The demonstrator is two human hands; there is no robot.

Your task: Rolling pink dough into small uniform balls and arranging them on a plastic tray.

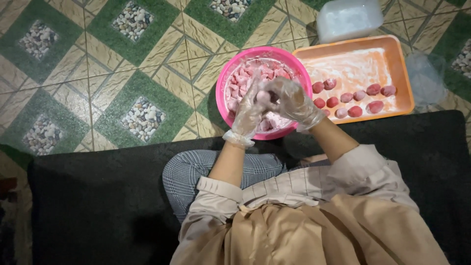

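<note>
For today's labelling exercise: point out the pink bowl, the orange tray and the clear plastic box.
pink bowl (222, 88), head view, on its left rim.
orange tray (403, 64), head view, on its right wall.
clear plastic box (348, 18), head view, on its lid's middle.

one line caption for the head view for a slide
Gloved left hand and right hand shape a pink dough ball over a pink bowl.

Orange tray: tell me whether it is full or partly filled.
Partly filled. The orange tray holds pink balls only along its near side; the rest shows a bare, floury white bottom.
</note>
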